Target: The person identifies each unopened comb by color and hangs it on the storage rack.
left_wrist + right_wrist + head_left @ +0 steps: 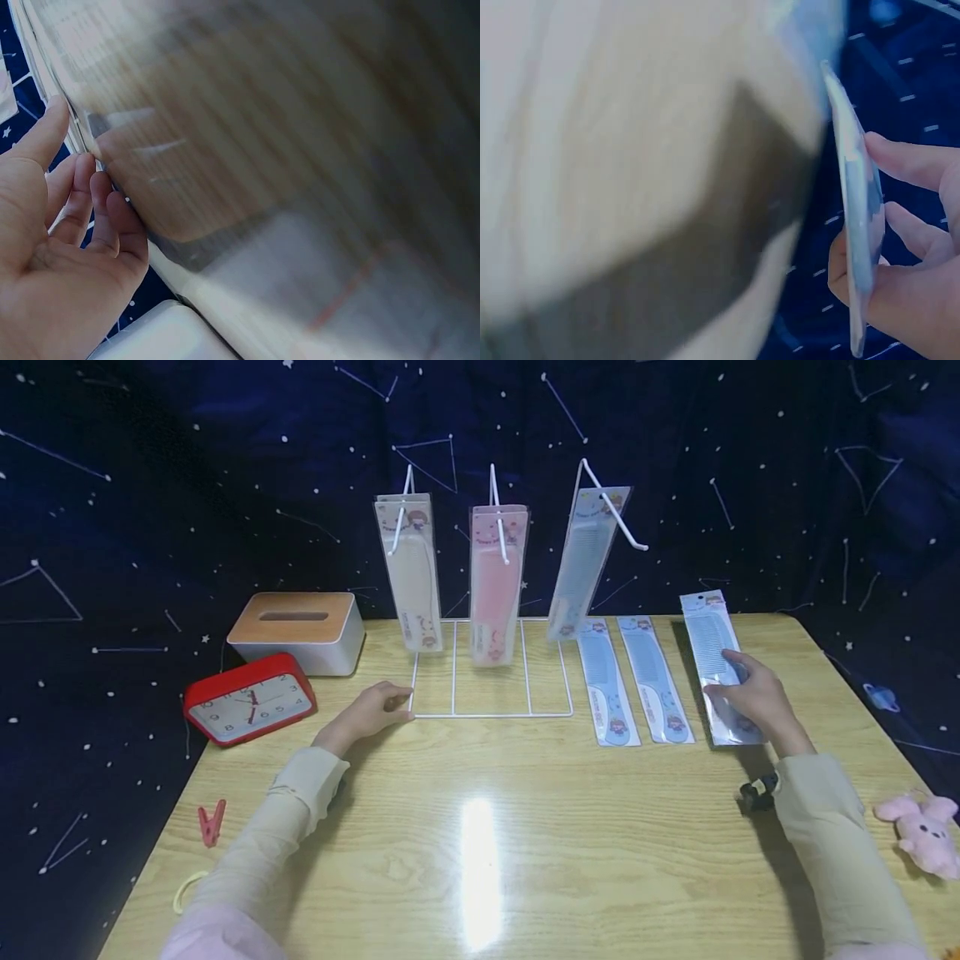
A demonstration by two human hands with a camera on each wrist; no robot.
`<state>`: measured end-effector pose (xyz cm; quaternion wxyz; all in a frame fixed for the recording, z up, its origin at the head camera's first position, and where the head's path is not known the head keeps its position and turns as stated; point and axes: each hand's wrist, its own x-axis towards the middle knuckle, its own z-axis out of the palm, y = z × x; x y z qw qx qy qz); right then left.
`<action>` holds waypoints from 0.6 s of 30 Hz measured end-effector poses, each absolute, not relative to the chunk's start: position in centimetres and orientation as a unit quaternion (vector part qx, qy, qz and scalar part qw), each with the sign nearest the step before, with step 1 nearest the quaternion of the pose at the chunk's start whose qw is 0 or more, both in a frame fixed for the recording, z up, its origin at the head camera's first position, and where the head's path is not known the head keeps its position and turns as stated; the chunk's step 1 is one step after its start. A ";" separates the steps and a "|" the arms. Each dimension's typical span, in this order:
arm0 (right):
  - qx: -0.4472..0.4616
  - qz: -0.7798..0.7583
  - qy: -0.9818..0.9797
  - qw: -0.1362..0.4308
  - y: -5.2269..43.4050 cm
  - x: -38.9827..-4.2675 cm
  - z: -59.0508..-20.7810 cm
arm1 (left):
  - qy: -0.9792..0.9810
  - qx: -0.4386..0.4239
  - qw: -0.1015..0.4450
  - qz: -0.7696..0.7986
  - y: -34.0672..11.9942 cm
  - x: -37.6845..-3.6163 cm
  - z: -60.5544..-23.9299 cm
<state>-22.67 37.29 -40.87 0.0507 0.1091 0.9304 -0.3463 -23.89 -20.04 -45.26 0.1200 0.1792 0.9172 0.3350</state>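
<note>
Head view shows the right hand gripping a packaged blue comb, tilted up off the counter. Left hand, fingers relaxed, touches the white wire rack at its corner.

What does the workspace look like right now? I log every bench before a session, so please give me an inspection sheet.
Surface: wooden table, glare patch in the middle.
Job's things: white wire rack with three packaged combs hanging; two blue packaged combs lying flat beside it; a third packaged comb lifted at its far end.
Clutter: red clock, tissue box, red clip, pink plush toy.
Grippers: left hand touches the rack's front corner; right hand grips the third packaged comb.
Cables: nothing seen.
Surroundings: dark blue star-pattern cloth behind the table.
</note>
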 end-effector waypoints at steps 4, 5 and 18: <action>0.085 -0.374 0.923 -0.002 35.2 -21.2 -38.9 | 0.918 0.170 0.127 0.336 -20.0 -23.9 -45.2; 0.079 -0.384 0.920 -0.014 34.4 -20.8 -38.3 | 0.917 0.169 0.129 0.337 -20.0 -23.9 -45.3; -0.055 -0.519 0.828 -0.205 26.8 -14.2 -34.1 | 0.918 0.166 0.133 0.336 -20.0 -24.1 -45.4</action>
